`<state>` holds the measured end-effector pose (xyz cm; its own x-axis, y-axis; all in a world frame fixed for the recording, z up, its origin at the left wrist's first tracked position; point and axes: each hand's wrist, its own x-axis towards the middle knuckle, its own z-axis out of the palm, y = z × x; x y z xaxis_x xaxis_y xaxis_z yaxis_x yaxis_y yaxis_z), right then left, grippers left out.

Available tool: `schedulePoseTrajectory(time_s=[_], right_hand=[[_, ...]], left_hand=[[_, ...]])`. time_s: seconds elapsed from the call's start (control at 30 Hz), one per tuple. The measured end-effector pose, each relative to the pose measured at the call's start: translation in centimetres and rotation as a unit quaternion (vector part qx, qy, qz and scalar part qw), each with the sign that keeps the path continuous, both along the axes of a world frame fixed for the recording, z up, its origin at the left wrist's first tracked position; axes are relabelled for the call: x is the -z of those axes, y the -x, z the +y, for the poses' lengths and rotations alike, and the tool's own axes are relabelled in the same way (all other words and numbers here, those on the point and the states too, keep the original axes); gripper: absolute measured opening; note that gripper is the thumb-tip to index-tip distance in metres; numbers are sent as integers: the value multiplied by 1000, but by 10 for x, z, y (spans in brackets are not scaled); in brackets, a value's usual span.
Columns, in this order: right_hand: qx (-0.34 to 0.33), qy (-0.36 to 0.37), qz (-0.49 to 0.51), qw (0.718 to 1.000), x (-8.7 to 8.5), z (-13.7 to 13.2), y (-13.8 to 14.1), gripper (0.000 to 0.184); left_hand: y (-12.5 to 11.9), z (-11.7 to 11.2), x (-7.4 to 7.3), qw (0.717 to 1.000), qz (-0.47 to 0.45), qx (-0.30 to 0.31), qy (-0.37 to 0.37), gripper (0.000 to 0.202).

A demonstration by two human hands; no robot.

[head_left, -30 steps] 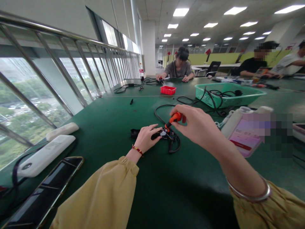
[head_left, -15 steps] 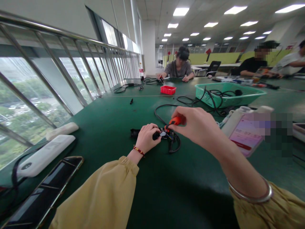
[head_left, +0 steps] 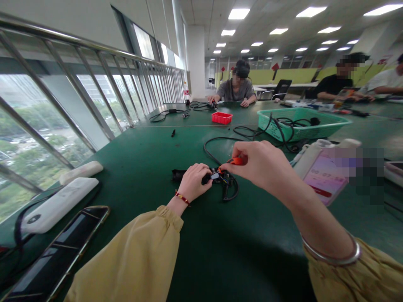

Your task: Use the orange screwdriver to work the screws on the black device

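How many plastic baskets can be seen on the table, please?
2: the red basket, a little above the picture's centre, and the larger green basket, to its right. I see no others.

The green table (head_left: 233, 235) bore a phone (head_left: 59, 251) at near left, a white pack (head_left: 63, 204) just beside it. Mid-table lay a black device (head_left: 178, 175), with a small piece (head_left: 173, 133) farther off. At the far side stood a tray (head_left: 221, 121), a basket (head_left: 317, 132) to its right.
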<state>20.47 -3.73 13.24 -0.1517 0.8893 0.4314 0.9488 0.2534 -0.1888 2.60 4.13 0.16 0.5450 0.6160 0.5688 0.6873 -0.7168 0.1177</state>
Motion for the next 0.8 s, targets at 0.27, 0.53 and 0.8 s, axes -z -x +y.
schedulePoseTrajectory(time_s=[0.27, 0.53, 0.8], right_hand=[[-24, -7, -19, 1000, 0, -5, 3, 14], [-27, 5, -37, 999, 0, -7, 4, 10], [-34, -8, -35, 999, 0, -7, 2, 8]], left_hand=[[0, 0, 1, 1000, 17, -1, -10, 13], [-2, -4, -4, 999, 25, -20, -29, 15], [-2, -5, -3, 999, -7, -25, -25, 12]])
